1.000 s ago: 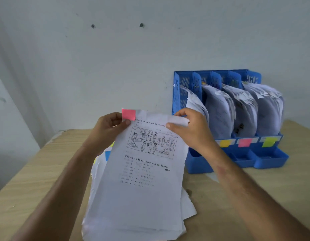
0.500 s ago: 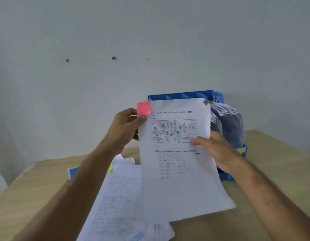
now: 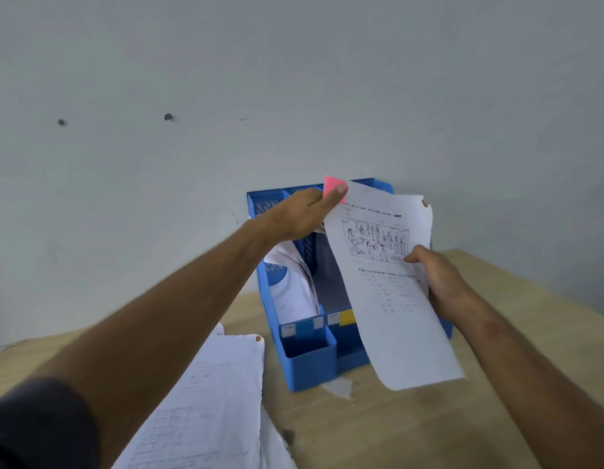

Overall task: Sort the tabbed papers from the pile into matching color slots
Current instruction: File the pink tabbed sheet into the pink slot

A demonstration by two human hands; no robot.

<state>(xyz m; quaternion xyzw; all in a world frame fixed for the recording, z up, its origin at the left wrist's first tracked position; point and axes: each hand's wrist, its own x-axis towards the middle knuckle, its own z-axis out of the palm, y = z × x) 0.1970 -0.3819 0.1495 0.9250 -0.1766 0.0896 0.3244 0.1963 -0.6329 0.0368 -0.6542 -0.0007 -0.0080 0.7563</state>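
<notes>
I have the sheet (image 3: 388, 282) up in the air in front of the rack (image 3: 307, 363), held by both hands. My left hand (image 3: 300, 214) pinches its top left corner, thumb right beside the pink tab (image 3: 331, 187), which I judge keeps the colour in sight while I look for the matching slot. My right hand (image 3: 436, 279) grips the sheet's right edge about halfway down, fingers curled behind the paper, so the page stays stretched and hangs tilted instead of flopping over. Its lower end droops past the rack's front right corner, above the desk (image 3: 412, 428).

The rack stands at the desk's far edge against the wall (image 3: 294, 79). Its front shows a blue label (image 3: 304, 328) on the left slot and a yellow label (image 3: 347, 317) on the next; the sheet hides the slots further right, so I cannot see a pink one from here. The left slot already holds curled papers (image 3: 294, 286). I judge the sheet has to go to a slot right of the yellow.

The pile (image 3: 209, 401) lies toward the desk's near left edge, under my left forearm. The desk is pale wood with a scuffed patch in front of the rack; the wall is plain grey with a couple of small dark marks.
</notes>
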